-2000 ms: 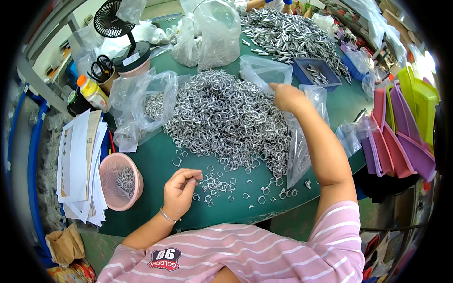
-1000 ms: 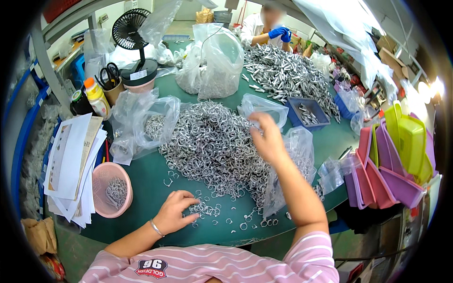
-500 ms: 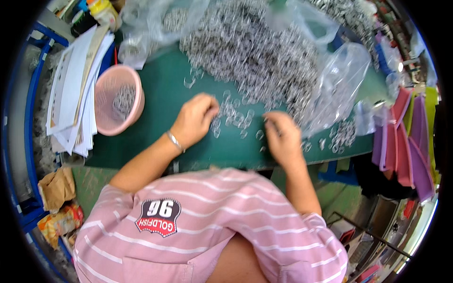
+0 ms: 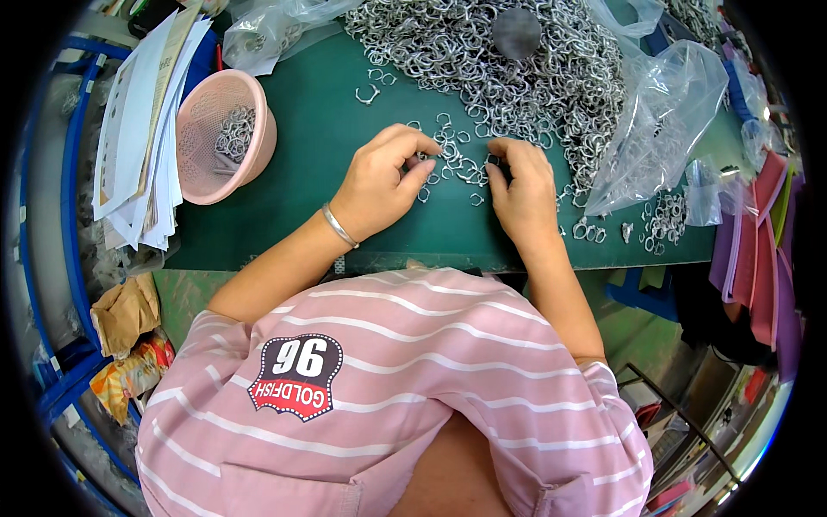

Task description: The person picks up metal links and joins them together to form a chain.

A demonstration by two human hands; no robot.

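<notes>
Small silvery open metal rings [image 4: 465, 171] lie loosely on the green tabletop between my hands. My left hand [image 4: 379, 179], with a bangle [image 4: 339, 227] at its wrist, curls at their left side. Its thumb and forefinger come together in a pinch; what lies between them is too small to make out. On the right side of the rings, my right hand [image 4: 525, 185] has thumb and forefinger closed on a small metal ring [image 4: 492, 159]. Beyond both hands rises a big heap of similar rings [image 4: 551, 82].
A pink basket [image 4: 270, 138] with some rings in it stands at left, beside stacked papers [image 4: 142, 129]. Clear plastic bags [image 4: 659, 121] lie right of the heap. A smaller ring group [image 4: 665, 222] sits near the table's front right edge. Blue shelving [image 4: 73, 215] borders the left.
The view has shifted, so the table and heap appear nearer and higher. My left hand's fingers reach further toward the loose rings, and my right thumb and forefinger remain at their right side.
</notes>
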